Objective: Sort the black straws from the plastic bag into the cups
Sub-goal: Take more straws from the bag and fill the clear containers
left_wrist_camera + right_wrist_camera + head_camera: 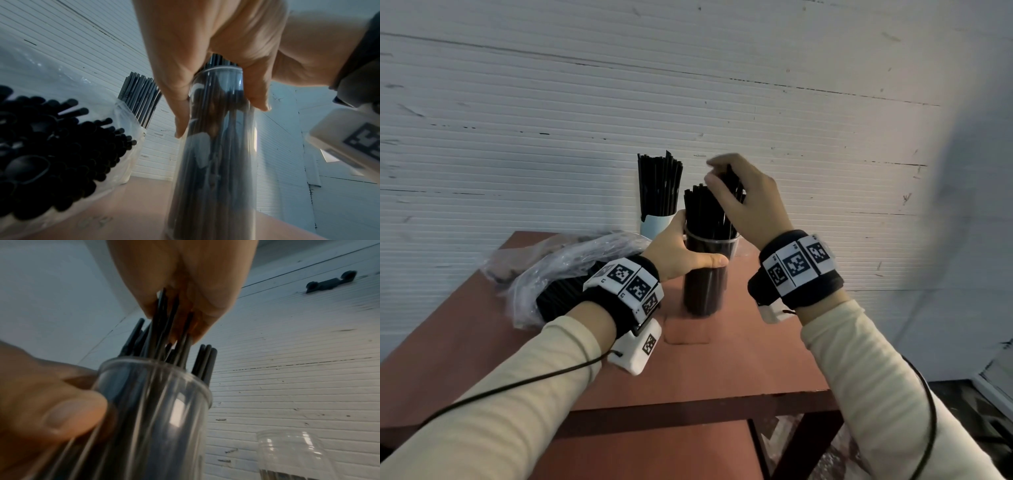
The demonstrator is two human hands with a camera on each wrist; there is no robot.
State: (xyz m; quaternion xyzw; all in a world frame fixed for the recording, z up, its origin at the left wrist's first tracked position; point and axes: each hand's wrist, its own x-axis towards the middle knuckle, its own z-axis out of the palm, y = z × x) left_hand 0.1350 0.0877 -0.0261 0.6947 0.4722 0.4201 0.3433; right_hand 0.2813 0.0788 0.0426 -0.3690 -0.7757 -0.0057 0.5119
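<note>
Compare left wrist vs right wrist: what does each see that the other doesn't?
Left wrist only: the clear plastic bag of black straws lying on the table, and a second bundle of straws standing upright behind it.

Right wrist only: an empty clear plastic cup at lower right, and a dark bracket on the wall.

Both: the tall clear plastic cup packed with black straws, the left hand gripping it, the ribbed white wall.

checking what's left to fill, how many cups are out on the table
3. A clear cup of black straws held by the left hand; a pale cup of straws behind it by the wall; an empty clear cup to the right, mostly hidden in the head view.
</note>
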